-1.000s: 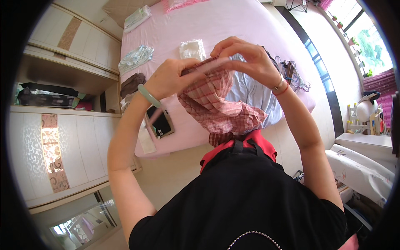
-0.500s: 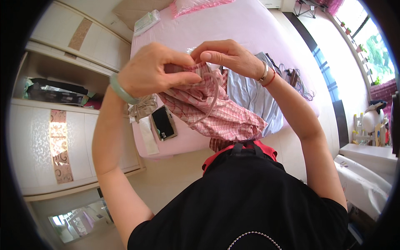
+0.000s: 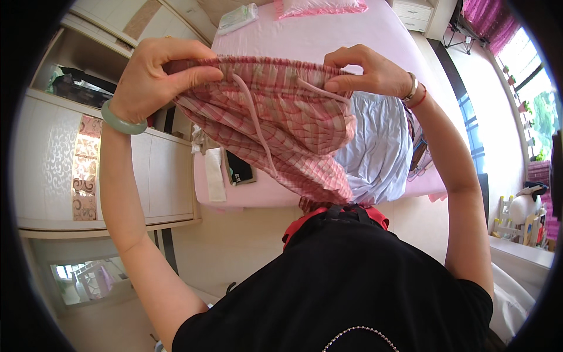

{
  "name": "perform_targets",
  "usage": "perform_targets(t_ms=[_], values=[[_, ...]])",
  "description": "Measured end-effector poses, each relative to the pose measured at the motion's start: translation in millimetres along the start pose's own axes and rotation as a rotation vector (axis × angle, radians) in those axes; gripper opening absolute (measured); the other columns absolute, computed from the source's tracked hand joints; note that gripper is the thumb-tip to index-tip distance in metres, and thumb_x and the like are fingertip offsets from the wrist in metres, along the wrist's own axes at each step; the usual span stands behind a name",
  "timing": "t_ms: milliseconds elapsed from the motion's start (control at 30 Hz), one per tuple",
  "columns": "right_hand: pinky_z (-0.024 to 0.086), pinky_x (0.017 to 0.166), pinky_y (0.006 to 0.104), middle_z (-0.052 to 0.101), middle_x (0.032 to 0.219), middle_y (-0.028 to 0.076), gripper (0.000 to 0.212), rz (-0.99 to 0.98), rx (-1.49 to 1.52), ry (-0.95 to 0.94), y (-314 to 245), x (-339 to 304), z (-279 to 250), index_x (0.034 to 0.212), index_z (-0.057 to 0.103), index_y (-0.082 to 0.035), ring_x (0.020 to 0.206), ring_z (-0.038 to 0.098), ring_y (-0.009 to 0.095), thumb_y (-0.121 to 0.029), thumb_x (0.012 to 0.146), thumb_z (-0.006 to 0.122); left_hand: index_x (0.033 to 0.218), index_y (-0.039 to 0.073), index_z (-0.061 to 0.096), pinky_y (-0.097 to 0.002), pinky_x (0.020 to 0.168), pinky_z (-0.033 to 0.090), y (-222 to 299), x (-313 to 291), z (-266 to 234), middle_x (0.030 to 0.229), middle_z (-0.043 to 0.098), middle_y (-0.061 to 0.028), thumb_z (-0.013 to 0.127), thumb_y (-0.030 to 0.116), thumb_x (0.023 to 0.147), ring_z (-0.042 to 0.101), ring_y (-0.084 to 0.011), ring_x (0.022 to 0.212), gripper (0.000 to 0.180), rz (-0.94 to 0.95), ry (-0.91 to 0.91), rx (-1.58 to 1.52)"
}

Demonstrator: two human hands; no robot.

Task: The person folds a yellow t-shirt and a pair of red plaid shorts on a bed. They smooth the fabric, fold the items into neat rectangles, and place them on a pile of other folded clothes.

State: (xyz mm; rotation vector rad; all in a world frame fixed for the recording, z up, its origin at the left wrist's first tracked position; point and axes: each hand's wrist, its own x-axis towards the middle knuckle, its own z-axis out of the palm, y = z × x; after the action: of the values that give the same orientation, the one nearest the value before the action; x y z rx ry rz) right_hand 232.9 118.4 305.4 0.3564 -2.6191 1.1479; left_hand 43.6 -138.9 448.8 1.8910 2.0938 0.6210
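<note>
Pink plaid drawstring pants (image 3: 281, 123) hang between my hands, held up by their gathered elastic waistband. My left hand (image 3: 167, 70) pinches one end of the waistband between thumb and fingers. At the other end, my right hand (image 3: 366, 71) grips the band the same way. The waistband is stretched nearly straight, and two pale pink drawstring ends dangle from it. The legs of the pants fall toward my body. Behind them, a light blue garment (image 3: 378, 152) lies spread on the pink bed (image 3: 334, 35).
A folded black garment (image 3: 240, 170) and a white cloth strip (image 3: 215, 176) lie at the bed's left edge. A pillow (image 3: 319, 7) and a packaged item (image 3: 237, 19) sit farther back. A wardrobe (image 3: 117, 176) with an open shelf stands left; a window (image 3: 533, 88) is right.
My hands have moved apart, the left going left and the right going right, pulling the bunched waistband out wide. More of the blue garment shows.
</note>
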Motion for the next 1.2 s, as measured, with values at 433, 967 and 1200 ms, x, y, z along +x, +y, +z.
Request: perform_targets(t_ms=[433, 967, 1200], values=[[0.049, 0.069, 0.0306, 0.066, 0.085, 0.006, 0.025, -0.077, -0.932, 0.157, -44, 48, -46, 0.099, 0.069, -0.005, 0.074, 0.061, 0.019, -0.025, 0.085, 0.073, 0.087, 0.006, 0.069, -0.0328, 0.080, 0.041, -100, -20, -34, 0.086, 0.067, 0.0002, 0.075, 0.020, 0.081, 0.053, -0.0208, 0.083, 0.017, 0.088, 0.134, 0.688], [0.045, 0.083, 0.0397, 0.061, 0.071, 0.008, 0.022, -0.087, -1.073, 0.340, -44, 94, -65, 0.084, 0.067, -0.008, 0.074, 0.059, 0.026, -0.028, 0.079, 0.076, 0.099, 0.012, 0.069, -0.0313, 0.085, 0.038, -155, 9, -63, 0.093, 0.070, -0.0008, 0.072, 0.024, 0.083, 0.060, -0.0158, 0.073, 0.020, 0.365, 0.577, 0.944], [0.046, 0.078, 0.0367, 0.062, 0.078, 0.008, 0.024, -0.255, -1.095, 0.885, -84, 98, -106, 0.095, 0.068, -0.005, 0.081, 0.058, 0.023, -0.022, 0.080, 0.076, 0.100, 0.011, 0.070, -0.0338, 0.077, 0.046, -127, 29, -112, 0.095, 0.070, -0.0009, 0.075, 0.016, 0.080, 0.064, -0.0189, 0.084, 0.021, 0.480, 0.891, 0.801]])
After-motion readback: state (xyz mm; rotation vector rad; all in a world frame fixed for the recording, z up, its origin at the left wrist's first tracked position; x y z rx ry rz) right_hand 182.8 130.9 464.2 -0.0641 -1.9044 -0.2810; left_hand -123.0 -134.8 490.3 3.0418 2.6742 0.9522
